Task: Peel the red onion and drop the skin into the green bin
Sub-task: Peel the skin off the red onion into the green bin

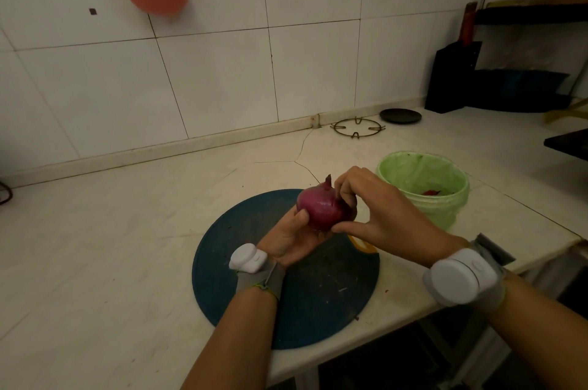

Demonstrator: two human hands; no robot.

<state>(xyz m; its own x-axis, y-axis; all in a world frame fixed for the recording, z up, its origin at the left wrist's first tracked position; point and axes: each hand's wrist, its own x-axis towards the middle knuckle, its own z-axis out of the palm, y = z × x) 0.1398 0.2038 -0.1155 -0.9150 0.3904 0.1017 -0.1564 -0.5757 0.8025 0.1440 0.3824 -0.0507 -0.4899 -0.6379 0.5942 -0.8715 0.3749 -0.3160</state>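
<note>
Head view has my left hand [288, 235] cupping the red onion [321, 210] above the round cutting board [254, 278]; my right hand [378, 208] pinches its skin; green bin [445, 208] at three o'clock.

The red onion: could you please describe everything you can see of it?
The red onion is round and purple-red, its smooth, slightly shiny skin finely lined, with a dry pointed tip standing up on top. It is held above the dark round cutting board. The left hand cups it from below, thumb on its left side; the right hand curls its fingers onto its upper right by the tip, thumb beneath. A darker patch there may be loosened skin.
</note>
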